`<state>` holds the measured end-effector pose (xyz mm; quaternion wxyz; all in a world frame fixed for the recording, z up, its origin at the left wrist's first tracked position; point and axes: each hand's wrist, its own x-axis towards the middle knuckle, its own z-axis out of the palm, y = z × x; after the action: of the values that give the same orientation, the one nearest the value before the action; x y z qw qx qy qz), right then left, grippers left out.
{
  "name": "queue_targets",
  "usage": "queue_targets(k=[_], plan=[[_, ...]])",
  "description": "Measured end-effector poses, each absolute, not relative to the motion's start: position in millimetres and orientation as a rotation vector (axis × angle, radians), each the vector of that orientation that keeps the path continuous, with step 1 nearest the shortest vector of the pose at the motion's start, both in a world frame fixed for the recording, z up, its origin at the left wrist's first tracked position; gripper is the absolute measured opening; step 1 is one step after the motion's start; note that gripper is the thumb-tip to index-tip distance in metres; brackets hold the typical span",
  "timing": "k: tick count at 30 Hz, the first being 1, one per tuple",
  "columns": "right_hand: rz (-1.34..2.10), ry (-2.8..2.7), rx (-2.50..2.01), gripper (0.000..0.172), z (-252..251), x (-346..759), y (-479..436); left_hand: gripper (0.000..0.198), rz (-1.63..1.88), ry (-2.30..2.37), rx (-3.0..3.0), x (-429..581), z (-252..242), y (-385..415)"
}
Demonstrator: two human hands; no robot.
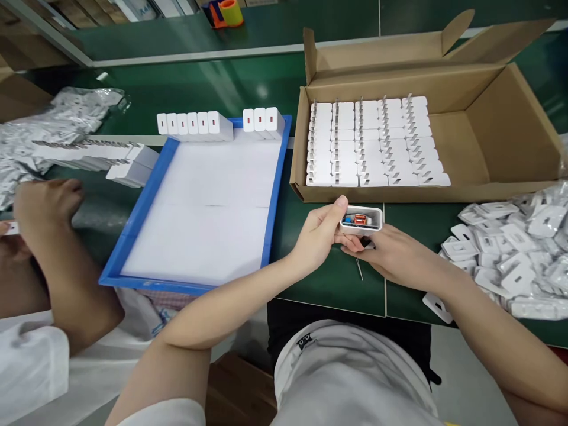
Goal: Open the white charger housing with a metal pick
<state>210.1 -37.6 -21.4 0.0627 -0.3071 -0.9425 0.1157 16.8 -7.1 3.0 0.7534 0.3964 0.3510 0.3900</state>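
My left hand (316, 236) grips a white charger housing (377, 220) between thumb and fingers. Its end is uncovered and faces me, with an orange-red port and small blue and white parts inside. Just below and to the right, my right hand (402, 255) is closed around tweezers (359, 269), whose thin metal tips point down toward the table. Part of the tweezers is hidden by my fingers. A loose white cover plate (438, 307) with a slot lies by the table's front edge, under my right forearm.
A cardboard box (390, 194) holds rows of white chargers (368, 142). White cover plates (510, 254) are heaped at right. A blue-rimmed tray (274, 195) has several capped chargers (219, 127) along its back. At left, a co-worker's hand (47, 204) is near more chargers (133, 165) and bagged parts (66, 118).
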Motion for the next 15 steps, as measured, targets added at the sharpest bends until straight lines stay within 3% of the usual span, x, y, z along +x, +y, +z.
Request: queue_targets(k=[2, 7, 10, 15], plan=[[0.335, -2.856, -0.918, 0.041, -27, 208, -40, 0.059, 0.847, 0.77, 0.844, 17, 4, -7], [0.302, -2.835, -0.915, 0.021, -32, 203, -43, 0.052, 0.866, 0.747, 0.85, 15, 6, -6], [0.334, -2.799, -0.911, 0.024, -21, 206, -42, 0.042, 0.884, 0.744, 0.86, 14, 7, -6], [0.716, -2.384, -0.767, 0.025, 17, 228, -44, 0.04, 0.907, 0.774, 0.82, 14, 7, -6]])
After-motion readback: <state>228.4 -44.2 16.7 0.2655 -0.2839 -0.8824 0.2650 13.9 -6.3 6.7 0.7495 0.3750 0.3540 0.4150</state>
